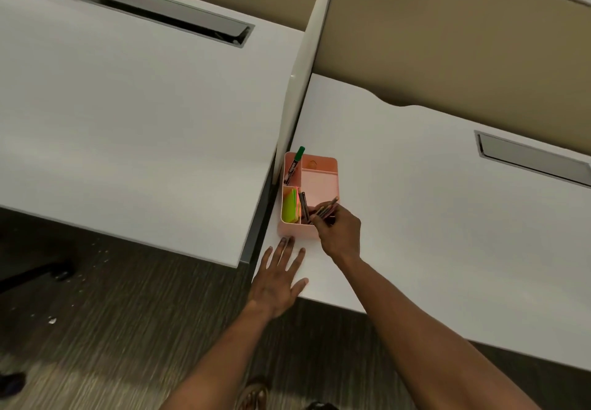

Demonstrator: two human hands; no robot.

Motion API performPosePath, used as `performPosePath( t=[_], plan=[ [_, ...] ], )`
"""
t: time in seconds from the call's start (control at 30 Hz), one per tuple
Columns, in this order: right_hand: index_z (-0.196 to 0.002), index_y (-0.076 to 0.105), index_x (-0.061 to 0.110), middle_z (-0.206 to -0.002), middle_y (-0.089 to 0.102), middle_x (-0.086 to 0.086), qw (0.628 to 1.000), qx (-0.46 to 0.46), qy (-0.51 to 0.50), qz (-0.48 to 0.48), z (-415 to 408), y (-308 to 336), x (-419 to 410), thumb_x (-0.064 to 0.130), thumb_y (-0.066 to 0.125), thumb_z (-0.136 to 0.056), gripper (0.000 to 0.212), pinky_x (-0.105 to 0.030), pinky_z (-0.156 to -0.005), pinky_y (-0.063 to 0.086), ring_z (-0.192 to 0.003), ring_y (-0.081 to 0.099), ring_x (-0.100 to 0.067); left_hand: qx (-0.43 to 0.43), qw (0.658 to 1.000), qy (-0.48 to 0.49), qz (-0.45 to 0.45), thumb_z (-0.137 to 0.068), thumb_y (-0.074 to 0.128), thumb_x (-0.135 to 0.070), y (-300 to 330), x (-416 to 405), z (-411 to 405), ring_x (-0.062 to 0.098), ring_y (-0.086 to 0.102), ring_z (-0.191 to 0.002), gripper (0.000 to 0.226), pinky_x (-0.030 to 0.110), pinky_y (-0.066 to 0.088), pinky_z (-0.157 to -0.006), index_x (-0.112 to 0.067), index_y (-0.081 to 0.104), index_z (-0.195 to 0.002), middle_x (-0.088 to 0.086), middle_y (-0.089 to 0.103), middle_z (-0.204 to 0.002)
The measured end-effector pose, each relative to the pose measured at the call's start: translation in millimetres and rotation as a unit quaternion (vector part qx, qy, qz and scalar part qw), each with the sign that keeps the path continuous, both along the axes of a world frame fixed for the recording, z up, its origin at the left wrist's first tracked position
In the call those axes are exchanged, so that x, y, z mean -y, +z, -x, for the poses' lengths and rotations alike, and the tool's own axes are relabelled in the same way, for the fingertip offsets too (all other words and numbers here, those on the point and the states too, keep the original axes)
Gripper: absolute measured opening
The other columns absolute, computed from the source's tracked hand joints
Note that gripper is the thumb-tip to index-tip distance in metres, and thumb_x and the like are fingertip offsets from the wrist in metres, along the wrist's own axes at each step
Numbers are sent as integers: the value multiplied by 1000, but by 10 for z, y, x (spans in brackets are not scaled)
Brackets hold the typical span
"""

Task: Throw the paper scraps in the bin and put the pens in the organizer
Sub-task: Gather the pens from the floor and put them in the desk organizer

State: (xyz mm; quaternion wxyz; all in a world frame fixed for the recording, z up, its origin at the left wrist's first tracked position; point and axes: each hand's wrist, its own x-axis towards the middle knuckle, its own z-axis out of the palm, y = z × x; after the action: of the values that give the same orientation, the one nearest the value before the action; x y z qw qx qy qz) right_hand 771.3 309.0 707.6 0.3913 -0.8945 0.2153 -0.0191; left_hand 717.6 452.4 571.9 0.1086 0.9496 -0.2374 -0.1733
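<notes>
A pink organizer (319,182) stands on the white table (431,217), at its near left corner, close against the foot of a white divider panel (300,89); its left rear compartment holds a green-capped marker (295,165) leaning upright, the left front one a pad of neon sticky notes (290,204), and the near compartment a few dark pens (304,206). A bundle of pens (326,209) points into that near compartment, tips tilted up and away; the right hand (339,233) hovers over the organizer's near right corner, its fingers clamped together on the bundle, wrist bent down, forearm running back to the lower right. The left hand (278,278) lies palm down on the table's near edge, fingers spread apart and straight, the longest fingertips touching or just short of the organizer's front wall; it holds nothing. Beyond the divider lies a second white table (128,105) with a grey cable slot (169,14); another slot (531,160) sits in the right table; tan partition walls (447,25) rise behind; striped grey carpet (112,329) with a small pale scrap (52,320) covers the floor below.
</notes>
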Motion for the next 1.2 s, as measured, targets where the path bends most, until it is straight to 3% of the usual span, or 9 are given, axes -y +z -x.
performPosePath(
  t=[0.1,0.3,0.4,0.53,0.67,0.77,0.9,1.2],
  plan=[
    [-116,74,16,-115,77,-4,1000,-5,10,-1,16,7,-12,21,77,-90,27,-39,-100,54,-99,70,-16,-1,1000,1,-1,-103,16,-65,-2,1,-4,22,-26,-156,74,51,-4,-129,-34,-13,-162,2,-28,-169],
    [-146,56,17,-130,71,-6,999,-17,45,3,85,116,-30,18,75,-92,57,-43,-106,51,-113,70,-25,-17,1000,0,-15,-103,17,-65,56,13,-12,23,-29,-155,74,51,-8,-128,-34,-16,-161,2,-32,-167],
    [-147,54,19,-130,71,-6,999,2,51,15,175,203,-6,16,70,-95,55,-41,-106,52,-113,70,-25,-33,999,-2,-24,-104,18,-64,105,17,-21,23,-32,-153,74,50,-11,-128,-34,-18,-161,2,-35,-166],
    [-141,58,21,-126,72,-5,997,29,54,39,388,286,119,22,68,-97,45,-27,-94,49,-109,70,-23,-66,997,-4,-33,-105,23,-60,242,45,-46,23,-33,-153,75,51,-11,-128,-31,-18,-162,3,-36,-166],
    [-143,55,25,-127,71,-3,994,10,75,84,622,335,302,37,64,-98,48,-31,-99,49,-112,67,-18,-77,996,50,8,-105,37,-54,465,80,9,27,-20,-158,75,49,-3,-130,-28,-1,-165,4,-18,-172],
    [-147,49,28,-138,64,0,988,2,92,126,751,417,433,49,58,-98,54,-34,-103,47,-123,61,-19,-55,994,84,45,-105,37,-54,629,80,80,25,-10,-160,73,45,2,-129,-24,7,-165,3,-4,-174],
    [-156,35,32,-160,42,3,977,-17,120,176,943,505,565,61,48,-97,67,-38,-117,36,-147,40,-19,-19,990,108,94,-105,36,-56,831,128,193,22,-2,-161,72,45,8,-131,-24,12,-164,2,4,-174],
    [-162,13,32,-171,15,-2,942,4,185,278,1583,798,879,69,38,-97,79,-44,-124,21,-157,16,-26,131,969,104,183,-101,41,-61,1614,294,534,21,4,-161,77,49,17,-129,-24,16,-164,1,9,-174]
  ],
)
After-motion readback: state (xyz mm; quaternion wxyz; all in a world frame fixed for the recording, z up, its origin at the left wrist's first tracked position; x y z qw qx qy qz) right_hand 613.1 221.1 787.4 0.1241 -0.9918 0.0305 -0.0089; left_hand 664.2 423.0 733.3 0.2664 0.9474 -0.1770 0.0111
